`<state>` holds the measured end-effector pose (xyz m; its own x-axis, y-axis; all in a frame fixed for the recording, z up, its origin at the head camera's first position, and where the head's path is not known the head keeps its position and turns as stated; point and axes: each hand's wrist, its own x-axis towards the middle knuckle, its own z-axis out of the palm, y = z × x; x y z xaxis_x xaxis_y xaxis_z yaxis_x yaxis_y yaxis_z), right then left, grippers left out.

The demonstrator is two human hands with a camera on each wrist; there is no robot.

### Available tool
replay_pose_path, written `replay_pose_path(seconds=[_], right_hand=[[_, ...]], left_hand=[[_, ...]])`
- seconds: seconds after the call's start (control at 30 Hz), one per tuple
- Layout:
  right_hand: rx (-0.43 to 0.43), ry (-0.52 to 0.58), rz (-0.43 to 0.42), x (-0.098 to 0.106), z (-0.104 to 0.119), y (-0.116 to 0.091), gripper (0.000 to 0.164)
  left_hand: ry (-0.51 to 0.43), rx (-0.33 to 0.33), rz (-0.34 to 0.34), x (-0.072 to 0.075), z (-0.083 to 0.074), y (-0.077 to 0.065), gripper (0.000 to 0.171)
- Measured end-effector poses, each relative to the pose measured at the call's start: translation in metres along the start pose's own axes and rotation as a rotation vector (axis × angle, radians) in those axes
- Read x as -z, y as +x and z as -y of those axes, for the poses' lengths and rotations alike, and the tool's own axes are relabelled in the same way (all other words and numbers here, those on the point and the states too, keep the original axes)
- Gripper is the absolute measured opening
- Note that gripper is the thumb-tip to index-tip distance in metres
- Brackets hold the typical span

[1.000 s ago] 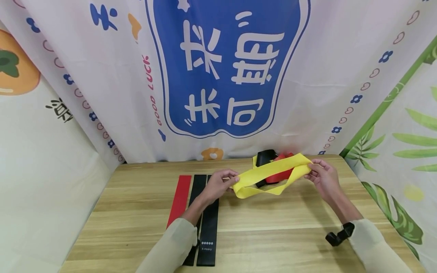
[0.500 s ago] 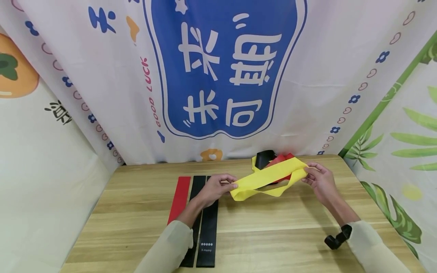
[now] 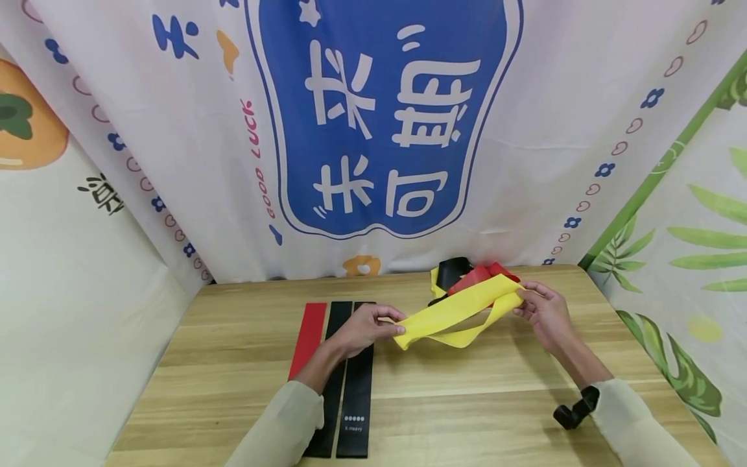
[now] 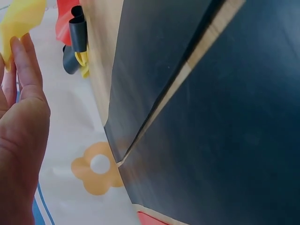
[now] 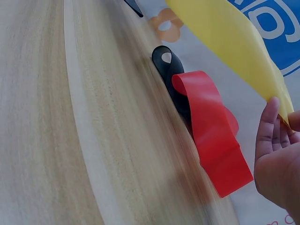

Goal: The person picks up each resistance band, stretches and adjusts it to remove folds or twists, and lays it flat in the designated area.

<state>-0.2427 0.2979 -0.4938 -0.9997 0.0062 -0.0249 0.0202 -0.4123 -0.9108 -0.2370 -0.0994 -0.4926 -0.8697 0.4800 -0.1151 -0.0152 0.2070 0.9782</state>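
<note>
Head view, yellow band: a wide, flat loop of thin yellow rubbery band (image 3: 452,307) spans two hands above the wooden tabletop (image 3: 467,408); its nearer strip sags, and whether it touches the wood I cannot tell.
Head view, left hand: the left hand (image 3: 369,329) pinches one end, thumb and fingers drawn together on it.
Head view, right hand: the right hand (image 3: 544,314) pinches the opposite, higher end, the remaining fingers loosely curled.
Head view, strips: one flat red rubbery strip (image 3: 307,334) and two flat black rubbery strips (image 3: 356,383) lie side by side, partly hidden.
Head view, heap: a tangled heap of black, red and yellow bands (image 3: 469,280) sits by the far edge, partly behind the yellow band.
Left wrist view, left fingers: their tips meet the yellow material; the thumb is mostly out of frame.
Right wrist view, right fingers: they pinch the yellow end against the thumb, which the frame cuts off.
Right wrist view, risk: with such small tip holds, a hard pull could probably slip an end free; uneven tension might twist the loop, and a low sag could snag the heap.
</note>
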Motion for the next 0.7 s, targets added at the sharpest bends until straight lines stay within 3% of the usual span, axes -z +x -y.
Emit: replay_pose_path(seconds=[0.37, 0.7], right_hand=[[0.023, -0.030, 0.016, -0.0002, -0.0025, -0.0005, 0.014], [0.040, -0.015, 0.126, 0.0023, -0.0043, -0.0012, 0.017]], left_hand=[[0.060, 0.009, 0.135, 0.0001, -0.0011, -0.0046, 0.018], [-0.056, -0.007, 0.110, -0.0059, -0.0037, -0.0041, 0.022]])
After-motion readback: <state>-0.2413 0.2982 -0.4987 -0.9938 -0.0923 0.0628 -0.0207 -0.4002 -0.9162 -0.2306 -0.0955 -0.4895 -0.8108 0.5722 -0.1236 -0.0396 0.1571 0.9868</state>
